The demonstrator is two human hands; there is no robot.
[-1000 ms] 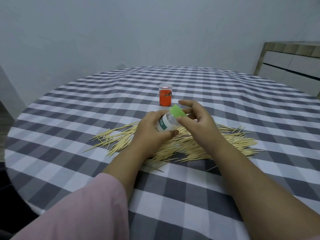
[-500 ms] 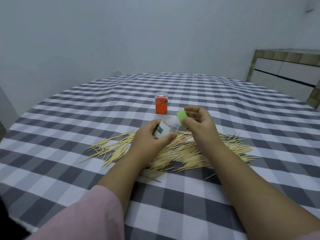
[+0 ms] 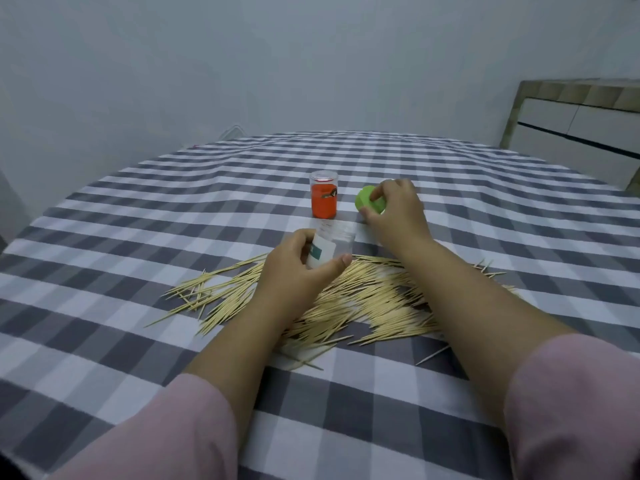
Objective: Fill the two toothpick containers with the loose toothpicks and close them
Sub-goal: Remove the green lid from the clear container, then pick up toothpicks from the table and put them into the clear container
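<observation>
1. We are at the opening step: our left hand (image 3: pixel 298 261) grips the clear jar (image 3: pixel 330 249) above the far edge of the toothpicks (image 3: pixel 363 299), fingers and thumb curled round it, mouth uncapped and tilted away from us.
2. Our right hand (image 3: pixel 394 206) pinches the green lid (image 3: pixel 369 200) low over the cloth (image 3: pixel 104 258), just right of the orange jar (image 3: pixel 323 199); whether the lid touches the cloth, we cannot tell.
3. The orange jar stands upright beyond the pile, its clear cap seemingly on, so we judge that 0 of the 2 jars are filled.
4. Next, we judge, the lid needs letting go somewhere within reach, freeing the right hand.
5. Then we need to gather toothpicks into an aligned bundle, since they lie fanned in several directions, and feed them end-first into the clear jar.
</observation>
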